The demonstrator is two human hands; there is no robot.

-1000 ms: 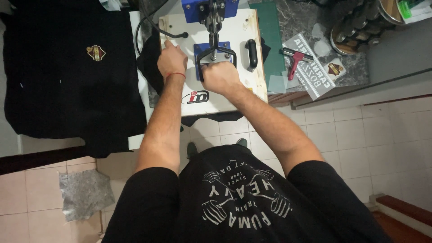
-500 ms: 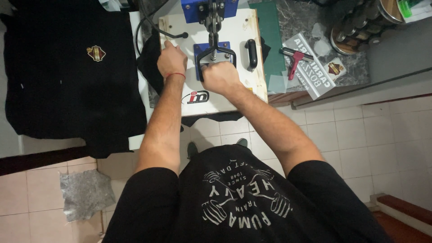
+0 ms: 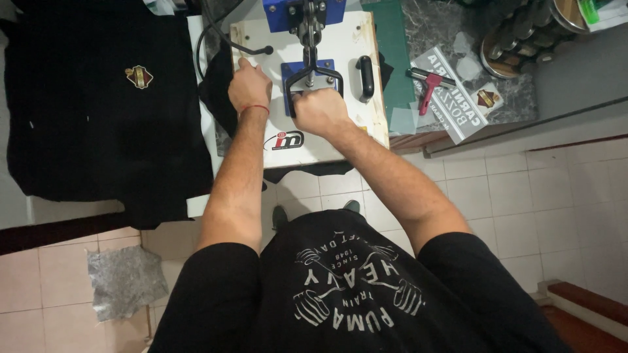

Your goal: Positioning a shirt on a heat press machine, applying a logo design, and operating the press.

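A heat press with a white upper plate (image 3: pixel 340 46) and a blue top bracket stands on the counter in front of me. My right hand (image 3: pixel 318 111) is closed around the press's black lever handle (image 3: pixel 313 73) at the plate's middle. Flat on the plate's left edge rests my left hand (image 3: pixel 249 85), a red string at its wrist. A black garment (image 3: pixel 216 88) lies under the plate, its fabric sticking out at the left and at the front.
A black shirt with a small gold emblem (image 3: pixel 139 76) is spread on the table to the left. To the right lie a green mat (image 3: pixel 394 46), a red-handled tool (image 3: pixel 428 88), printed sheets and round tins. A grey rag (image 3: pixel 124 281) lies on the tiled floor.
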